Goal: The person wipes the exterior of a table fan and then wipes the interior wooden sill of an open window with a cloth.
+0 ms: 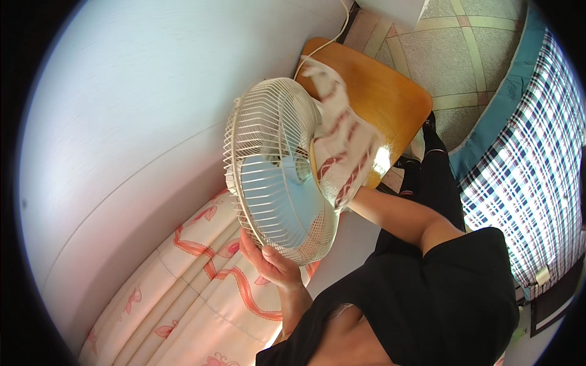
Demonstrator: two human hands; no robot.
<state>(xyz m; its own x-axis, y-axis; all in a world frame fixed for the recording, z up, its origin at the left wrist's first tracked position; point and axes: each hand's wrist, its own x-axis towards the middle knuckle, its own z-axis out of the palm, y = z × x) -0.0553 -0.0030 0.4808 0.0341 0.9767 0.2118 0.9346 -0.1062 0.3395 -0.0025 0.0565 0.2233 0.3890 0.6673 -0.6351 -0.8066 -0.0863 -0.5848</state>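
A white electric fan (274, 174) with pale blue blades (279, 201) stands tilted in front of me, its wire guard (242, 137) facing left. My left hand (272, 265) grips the lower rim of that guard, with the thumb on the near side. A white cloth with dark red marks (341, 146) lies against the back of the fan head. My right hand is wrapped in this cloth and hidden by it; only the forearm (393, 210) shows. The cloth's far end hangs loose and is blurred.
Under the fan is a wooden stool or small table top (366, 87), crossed by a white cord (336, 36). A pale wall (128, 82) and a patterned curtain (197, 293) are on the left. A bed with a checked cover (535, 160) stands at right, beside the tiled floor (448, 50).
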